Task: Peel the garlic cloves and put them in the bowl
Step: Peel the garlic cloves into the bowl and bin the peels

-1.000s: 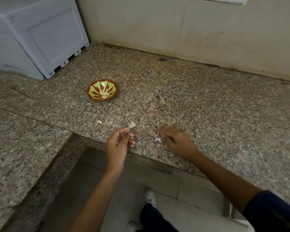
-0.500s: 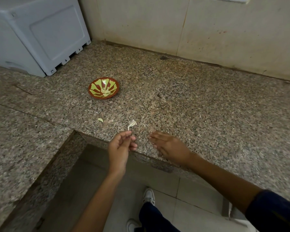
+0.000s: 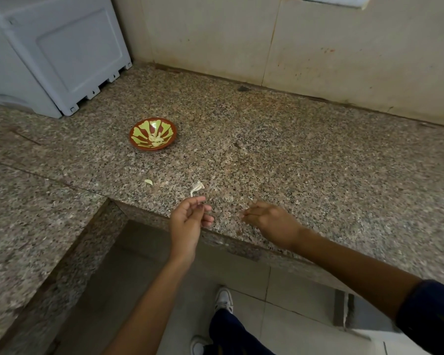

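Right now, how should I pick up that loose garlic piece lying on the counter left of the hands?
Probably pinch the garlic piece across its short width, coming straight down from above with the left hand, which is nearer. It lies flat and alone on the granite counter, curved like a crescent, with bare counter on every side of it.

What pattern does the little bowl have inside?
The bowl is reddish-brown with yellow-green petal-like stripes fanning from its centre, seen in the head view.
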